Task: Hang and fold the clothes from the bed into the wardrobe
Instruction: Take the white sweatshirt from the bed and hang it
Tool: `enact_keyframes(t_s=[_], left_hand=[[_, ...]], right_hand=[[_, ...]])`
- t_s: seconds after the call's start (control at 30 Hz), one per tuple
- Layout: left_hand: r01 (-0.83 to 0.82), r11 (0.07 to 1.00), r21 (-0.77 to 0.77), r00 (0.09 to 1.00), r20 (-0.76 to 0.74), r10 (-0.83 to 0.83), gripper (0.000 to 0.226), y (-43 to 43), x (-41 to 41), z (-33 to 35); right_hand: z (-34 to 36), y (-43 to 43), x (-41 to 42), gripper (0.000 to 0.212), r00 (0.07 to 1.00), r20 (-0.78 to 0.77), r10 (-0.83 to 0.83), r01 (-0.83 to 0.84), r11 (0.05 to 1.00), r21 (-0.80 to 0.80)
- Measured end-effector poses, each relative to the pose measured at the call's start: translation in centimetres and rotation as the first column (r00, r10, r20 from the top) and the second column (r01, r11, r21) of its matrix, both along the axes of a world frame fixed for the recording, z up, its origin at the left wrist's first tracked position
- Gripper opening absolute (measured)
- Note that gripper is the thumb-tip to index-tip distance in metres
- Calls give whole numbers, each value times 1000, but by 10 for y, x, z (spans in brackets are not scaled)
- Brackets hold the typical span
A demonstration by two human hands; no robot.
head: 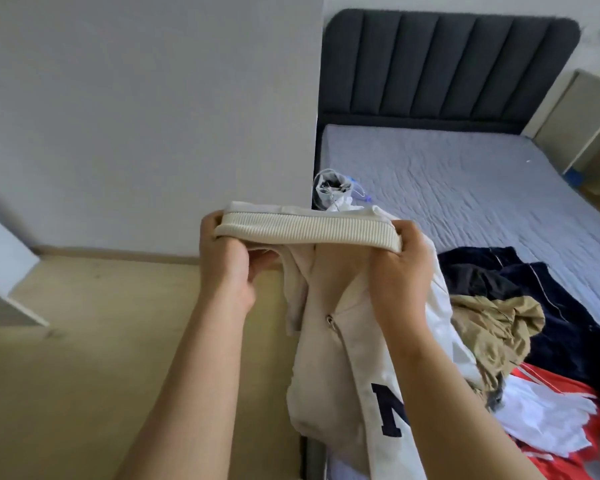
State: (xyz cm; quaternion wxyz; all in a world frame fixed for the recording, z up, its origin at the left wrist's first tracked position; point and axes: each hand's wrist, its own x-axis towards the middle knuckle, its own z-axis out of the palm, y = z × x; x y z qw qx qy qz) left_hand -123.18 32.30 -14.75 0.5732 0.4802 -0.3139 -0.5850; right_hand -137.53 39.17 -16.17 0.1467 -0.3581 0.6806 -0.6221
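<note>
I hold a cream jacket (329, 358) with a zipper and a dark blue letter on it up in front of me, beside the bed. My left hand (227, 261) grips the left end of its ribbed band (309, 230). My right hand (400, 268) grips the right end, so the band is stretched flat between them. The rest of the jacket hangs down below my hands. On the bed (482, 181) lies a pile: a dark navy garment (541, 292), a tan garment (492, 327), a white garment (548, 417) and a red one with white stripes (589, 441).
A small bundle of grey and white cloth (336, 192) lies at the bed's left edge. The dark padded headboard (444, 67) stands at the back. A white wall (146, 116) and light wood floor (118, 341) fill the left. White furniture edge (4, 271) at far left; beige cabinet (582, 119) at right.
</note>
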Motion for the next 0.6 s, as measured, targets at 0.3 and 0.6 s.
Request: enact_keyframes(t_s=[0.3,0.6], left_hand=[[-337,928,-159,941,-36,335,23,-22,162,35],[-638,739,-214,746,65,663,28,-17,303,29]], right_hand=[[27,-64,141,21,970,135,200,-175,969,-174],[18,-106,278,21,876,206,436,-408,898,-166]])
